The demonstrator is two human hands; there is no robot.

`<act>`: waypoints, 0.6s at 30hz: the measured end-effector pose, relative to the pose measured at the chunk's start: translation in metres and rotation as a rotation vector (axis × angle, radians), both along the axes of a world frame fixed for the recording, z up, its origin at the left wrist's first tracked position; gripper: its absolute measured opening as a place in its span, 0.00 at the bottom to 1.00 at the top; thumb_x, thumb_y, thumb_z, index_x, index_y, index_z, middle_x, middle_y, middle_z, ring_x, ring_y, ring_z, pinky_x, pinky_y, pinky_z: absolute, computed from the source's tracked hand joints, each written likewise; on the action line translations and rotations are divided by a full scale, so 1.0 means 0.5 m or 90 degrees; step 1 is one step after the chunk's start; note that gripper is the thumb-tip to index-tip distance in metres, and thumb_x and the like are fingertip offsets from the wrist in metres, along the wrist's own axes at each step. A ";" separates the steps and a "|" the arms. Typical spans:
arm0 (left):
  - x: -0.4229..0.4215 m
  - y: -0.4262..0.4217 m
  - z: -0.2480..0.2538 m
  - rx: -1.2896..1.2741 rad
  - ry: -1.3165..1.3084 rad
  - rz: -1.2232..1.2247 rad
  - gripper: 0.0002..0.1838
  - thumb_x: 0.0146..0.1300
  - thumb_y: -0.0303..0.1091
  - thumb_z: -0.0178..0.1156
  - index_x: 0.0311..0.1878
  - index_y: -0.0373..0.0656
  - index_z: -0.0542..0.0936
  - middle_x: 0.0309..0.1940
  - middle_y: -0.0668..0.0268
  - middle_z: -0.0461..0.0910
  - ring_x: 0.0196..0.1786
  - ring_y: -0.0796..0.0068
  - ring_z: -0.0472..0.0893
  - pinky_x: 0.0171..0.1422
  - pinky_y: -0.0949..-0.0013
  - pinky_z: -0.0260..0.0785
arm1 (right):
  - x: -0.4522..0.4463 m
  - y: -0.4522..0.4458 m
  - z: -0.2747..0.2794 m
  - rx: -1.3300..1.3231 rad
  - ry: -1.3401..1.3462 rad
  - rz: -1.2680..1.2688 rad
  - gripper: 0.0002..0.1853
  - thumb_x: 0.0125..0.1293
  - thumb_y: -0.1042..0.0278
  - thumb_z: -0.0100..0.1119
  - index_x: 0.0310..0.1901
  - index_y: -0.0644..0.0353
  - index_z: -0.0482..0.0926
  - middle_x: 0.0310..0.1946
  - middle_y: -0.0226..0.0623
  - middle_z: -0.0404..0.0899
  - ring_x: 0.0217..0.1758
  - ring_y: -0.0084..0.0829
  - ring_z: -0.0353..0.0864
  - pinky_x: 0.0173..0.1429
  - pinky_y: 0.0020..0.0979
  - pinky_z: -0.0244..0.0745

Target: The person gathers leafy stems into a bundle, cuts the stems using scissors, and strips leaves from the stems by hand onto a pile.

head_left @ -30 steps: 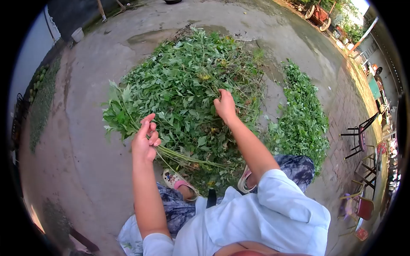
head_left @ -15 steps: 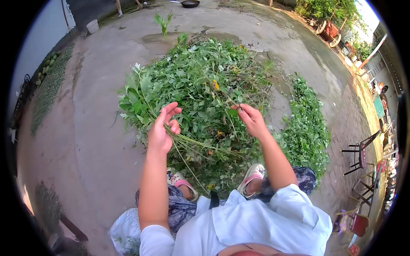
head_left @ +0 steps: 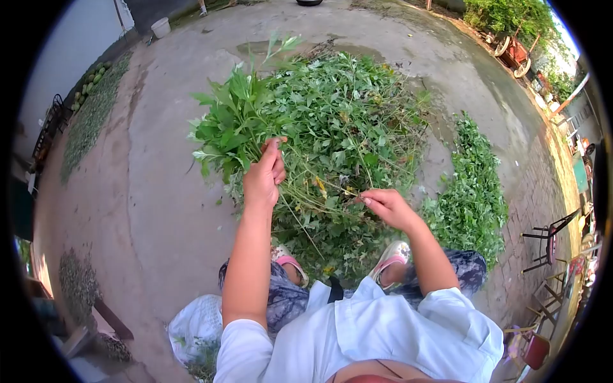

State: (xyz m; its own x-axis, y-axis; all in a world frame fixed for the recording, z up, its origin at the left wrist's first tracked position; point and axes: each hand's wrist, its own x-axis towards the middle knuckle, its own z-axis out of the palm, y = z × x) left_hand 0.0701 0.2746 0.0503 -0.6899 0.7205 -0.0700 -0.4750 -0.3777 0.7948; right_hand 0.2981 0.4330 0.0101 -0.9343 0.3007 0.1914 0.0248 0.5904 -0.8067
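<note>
My left hand (head_left: 265, 179) is closed around a bunch of leafy green stems (head_left: 235, 112). The bunch's broad leaves fan out above the fist, and its bare stems trail to the lower right. With thumb and fingers pinched, my right hand (head_left: 391, 207) grips the end of a thin plant stalk (head_left: 350, 193) with some yellowed leaves near it. Both hands are over a large pile of cut leafy plants (head_left: 338, 96) on the ground in front of my feet. Where the stalk's far end lies among the other stems, I cannot tell.
A longer heap of greens (head_left: 472, 185) lies to the right. A white sack (head_left: 195, 325) is by my left side. Chairs (head_left: 549, 246) stand at the right, a white bucket (head_left: 161, 27) at the far left. Small leaves are spread on the concrete (head_left: 96, 121) near the left wall.
My left hand has gone from loosely spread fingers to a closed grip on the bunch. My right hand has moved lower, still pinching. The view has shifted slightly.
</note>
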 end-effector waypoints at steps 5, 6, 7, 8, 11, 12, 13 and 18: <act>-0.002 -0.008 -0.014 -0.013 0.060 0.017 0.10 0.58 0.32 0.56 0.41 0.39 0.74 0.18 0.78 0.61 0.15 0.89 0.54 0.18 0.81 0.44 | -0.021 0.005 0.027 -0.067 -0.139 0.011 0.11 0.62 0.67 0.48 0.39 0.64 0.76 0.28 0.37 0.79 0.29 0.28 0.75 0.36 0.27 0.70; -0.002 -0.008 -0.016 -0.002 0.062 0.026 0.10 0.57 0.31 0.57 0.41 0.38 0.74 0.18 0.77 0.62 0.15 0.89 0.55 0.18 0.81 0.45 | -0.025 0.006 0.027 -0.068 -0.140 0.011 0.11 0.62 0.67 0.48 0.39 0.64 0.76 0.28 0.37 0.79 0.29 0.28 0.75 0.36 0.27 0.70; -0.003 -0.009 -0.018 0.009 0.065 0.035 0.09 0.56 0.29 0.58 0.40 0.37 0.75 0.18 0.77 0.63 0.15 0.89 0.55 0.18 0.81 0.45 | -0.029 0.006 0.027 -0.092 -0.156 0.046 0.11 0.61 0.67 0.48 0.38 0.64 0.76 0.28 0.36 0.79 0.29 0.27 0.75 0.36 0.27 0.70; -0.008 -0.013 -0.018 0.008 0.065 0.036 0.09 0.56 0.29 0.58 0.40 0.37 0.75 0.18 0.77 0.63 0.15 0.89 0.55 0.18 0.81 0.45 | -0.032 0.005 0.026 -0.116 -0.172 0.083 0.11 0.61 0.67 0.48 0.37 0.65 0.76 0.27 0.36 0.78 0.29 0.26 0.75 0.36 0.27 0.70; -0.019 -0.026 -0.011 -0.001 0.069 -0.019 0.10 0.55 0.30 0.59 0.39 0.37 0.75 0.18 0.76 0.64 0.15 0.89 0.55 0.18 0.81 0.45 | -0.026 0.013 0.004 -0.199 -0.133 0.091 0.11 0.61 0.67 0.48 0.35 0.66 0.76 0.24 0.35 0.78 0.27 0.24 0.75 0.36 0.25 0.70; -0.016 -0.028 -0.003 -0.030 0.106 -0.006 0.10 0.55 0.31 0.59 0.38 0.37 0.76 0.18 0.75 0.65 0.15 0.89 0.56 0.18 0.81 0.45 | -0.023 0.018 0.007 -0.198 -0.136 0.094 0.11 0.61 0.67 0.48 0.35 0.66 0.76 0.24 0.35 0.78 0.27 0.24 0.75 0.36 0.25 0.70; -0.012 -0.030 0.004 -0.060 0.143 0.008 0.10 0.55 0.32 0.60 0.38 0.37 0.76 0.18 0.74 0.66 0.15 0.89 0.56 0.18 0.81 0.46 | -0.021 0.024 0.012 -0.239 -0.216 0.059 0.13 0.60 0.65 0.50 0.39 0.66 0.75 0.29 0.38 0.78 0.32 0.27 0.75 0.40 0.26 0.70; 0.009 -0.016 0.014 -0.129 0.138 0.009 0.09 0.56 0.34 0.60 0.35 0.38 0.76 0.20 0.71 0.71 0.14 0.89 0.57 0.17 0.81 0.46 | -0.070 -0.029 0.074 0.123 0.018 -0.075 0.28 0.55 0.59 0.57 0.56 0.61 0.64 0.50 0.44 0.68 0.50 0.36 0.70 0.53 0.33 0.66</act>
State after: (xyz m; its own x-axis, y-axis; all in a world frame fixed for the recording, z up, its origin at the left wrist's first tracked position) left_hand 0.0748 0.2665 0.0574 -0.7148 0.6967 -0.0609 -0.2809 -0.2062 0.9373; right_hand 0.2631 0.4187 0.0470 -0.8884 0.3627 0.2814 0.0820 0.7285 -0.6801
